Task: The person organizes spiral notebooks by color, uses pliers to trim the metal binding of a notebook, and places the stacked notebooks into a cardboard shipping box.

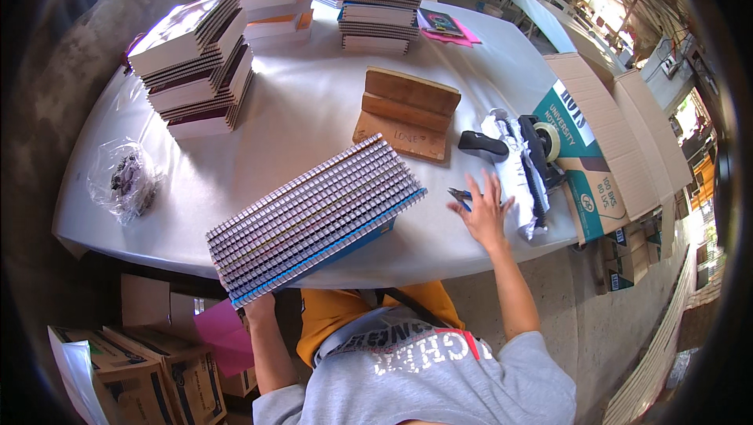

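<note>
A stack of spiral notebooks (314, 217) lies slantwise at the table's near edge, wire bindings facing up, with a blue cover on its near side. My left hand (259, 306) grips its lower left end; most of its fingers are hidden under the notebooks. To the right, my right hand (488, 217) is open with fingers spread. Just beside its thumb and fingers is a pair of pliers (459, 196) with blue handles, lying at the table surface. Beyond the hand sits a black object like a stapler (482, 143).
A wooden stand (408, 111) is mid-table. Notebook piles (196, 64) (378, 13) stand at the back. A plastic bag (125, 178) lies left. A tape dispenser (541, 146) and an open carton (604, 158) are on the right; more boxes (157, 370) stand below left.
</note>
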`<action>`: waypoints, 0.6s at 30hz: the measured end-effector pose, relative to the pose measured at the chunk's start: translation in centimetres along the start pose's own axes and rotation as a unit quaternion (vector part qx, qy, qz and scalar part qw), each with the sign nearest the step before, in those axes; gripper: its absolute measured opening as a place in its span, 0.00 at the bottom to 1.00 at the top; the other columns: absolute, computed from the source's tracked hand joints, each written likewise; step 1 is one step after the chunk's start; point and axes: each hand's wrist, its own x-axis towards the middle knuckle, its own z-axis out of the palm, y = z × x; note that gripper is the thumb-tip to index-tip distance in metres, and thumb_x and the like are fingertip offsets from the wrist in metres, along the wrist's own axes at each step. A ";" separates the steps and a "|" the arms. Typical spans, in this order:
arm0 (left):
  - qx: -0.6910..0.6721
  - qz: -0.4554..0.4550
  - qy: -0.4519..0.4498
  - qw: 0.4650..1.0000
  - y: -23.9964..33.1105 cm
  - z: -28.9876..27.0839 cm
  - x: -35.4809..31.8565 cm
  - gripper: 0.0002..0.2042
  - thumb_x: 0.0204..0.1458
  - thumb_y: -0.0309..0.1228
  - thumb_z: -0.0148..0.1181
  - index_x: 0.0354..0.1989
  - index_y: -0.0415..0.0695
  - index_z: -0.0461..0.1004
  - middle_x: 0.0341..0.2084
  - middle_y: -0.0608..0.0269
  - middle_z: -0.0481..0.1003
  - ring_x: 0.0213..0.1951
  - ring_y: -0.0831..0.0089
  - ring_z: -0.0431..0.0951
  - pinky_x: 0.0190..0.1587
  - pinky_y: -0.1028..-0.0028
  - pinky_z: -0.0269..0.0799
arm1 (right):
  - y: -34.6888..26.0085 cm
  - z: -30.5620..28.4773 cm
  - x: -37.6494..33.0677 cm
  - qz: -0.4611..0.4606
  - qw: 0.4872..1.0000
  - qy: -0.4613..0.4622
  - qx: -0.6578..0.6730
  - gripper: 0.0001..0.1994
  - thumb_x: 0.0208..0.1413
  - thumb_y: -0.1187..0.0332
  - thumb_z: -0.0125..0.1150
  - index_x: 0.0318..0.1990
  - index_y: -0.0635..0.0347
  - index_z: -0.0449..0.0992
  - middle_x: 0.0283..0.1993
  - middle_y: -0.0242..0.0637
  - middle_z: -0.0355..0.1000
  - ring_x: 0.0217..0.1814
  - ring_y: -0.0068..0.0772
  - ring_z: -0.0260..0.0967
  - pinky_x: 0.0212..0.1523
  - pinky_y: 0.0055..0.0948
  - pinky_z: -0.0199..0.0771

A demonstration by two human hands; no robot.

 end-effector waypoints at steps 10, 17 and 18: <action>0.158 0.183 -0.045 0.969 0.3 0.5 0.0 0.38 0.51 0.35 0.57 0.66 0.47 0.40 0.60 0.57 0.55 0.59 0.63 0.59 0.59 0.63 0.59 | -17.5 -11.8 0.6 -0.568 0.779 0.220 0.145 0.21 0.49 0.60 0.55 0.53 0.49 0.70 0.56 0.36 0.66 0.60 0.38 0.61 0.55 0.44 0.64; 0.070 0.207 -0.021 0.976 -0.2 0.6 1.3 0.47 0.40 0.36 0.68 0.65 0.43 0.41 0.58 0.55 0.55 0.58 0.62 0.60 0.60 0.60 0.59 | -9.5 -18.8 3.3 -0.521 0.813 0.236 0.111 0.12 0.46 0.71 0.56 0.41 0.51 0.76 0.43 0.36 0.75 0.37 0.34 0.75 0.35 0.31 0.76; 0.142 0.244 -0.007 0.959 0.1 0.7 1.2 0.51 0.35 0.34 0.72 0.65 0.42 0.41 0.57 0.55 0.56 0.58 0.63 0.60 0.60 0.60 0.59 | -8.0 -21.5 5.2 -0.524 0.799 0.266 0.124 0.12 0.46 0.71 0.58 0.40 0.50 0.76 0.39 0.34 0.76 0.36 0.33 0.75 0.33 0.29 0.76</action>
